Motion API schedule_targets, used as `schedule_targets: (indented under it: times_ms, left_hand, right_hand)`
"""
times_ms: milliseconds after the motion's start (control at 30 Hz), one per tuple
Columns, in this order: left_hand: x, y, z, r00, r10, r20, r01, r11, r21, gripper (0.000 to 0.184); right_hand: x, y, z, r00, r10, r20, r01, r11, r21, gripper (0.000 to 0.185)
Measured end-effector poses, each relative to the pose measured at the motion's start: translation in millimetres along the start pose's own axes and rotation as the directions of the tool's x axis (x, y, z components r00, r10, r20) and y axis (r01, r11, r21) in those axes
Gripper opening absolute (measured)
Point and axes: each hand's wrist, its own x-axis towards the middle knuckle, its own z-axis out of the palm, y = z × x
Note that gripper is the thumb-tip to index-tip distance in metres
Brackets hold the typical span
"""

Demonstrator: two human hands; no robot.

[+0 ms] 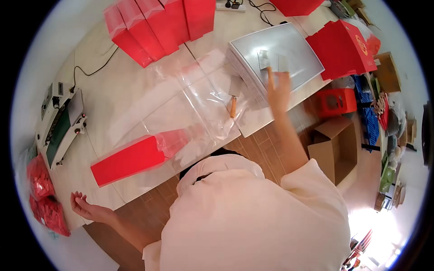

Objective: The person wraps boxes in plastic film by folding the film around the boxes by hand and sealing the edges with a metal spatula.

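My right hand (279,92) is over the near part of a glossy silver box (300,49). Its blurred fingers meet the orange handle of a scraper (263,59); whether they grip it is unclear. Another scraper (233,105) with an orange handle lies on clear plastic film (199,97). A long red box (129,161), partly inside a clear plastic sleeve (174,141), lies near the front edge. My left hand (87,207) is palm up beside the table's front left edge, fingers loosely curled and holding nothing.
Several red boxes (151,27) stand at the back. A sealing machine (61,122) with a black cable is at the left, above bagged red items (45,198). More red packaging (341,49) is at the right; an open cardboard box (334,149) and red stool (337,101) stand below.
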Motion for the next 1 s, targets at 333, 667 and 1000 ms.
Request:
schedule_targets:
  times_ms: [333,667,1000]
  left_hand:
    - [-85.5,133.4,69.7,0.569,0.132,0.812,-0.334,0.939,0.081,0.025]
    - [-121.8,135.2,83.4,0.525,0.102,0.845,-0.533,0.814,0.232,0.020]
    - [-106.6,91.8,77.1,0.527,0.053,0.848,-0.466,0.852,0.236,0.015]
  right_hand:
    - [-12.9,107.5,58.6,0.726,0.574,0.379,-0.507,0.819,-0.270,0.029]
    - [18.8,-74.2,-83.7,0.790,-0.269,0.550,-0.277,0.644,0.713,0.020]
    - [45.7,-118.9,-95.9,0.641,-0.715,0.281,0.053,0.407,0.912,0.020]
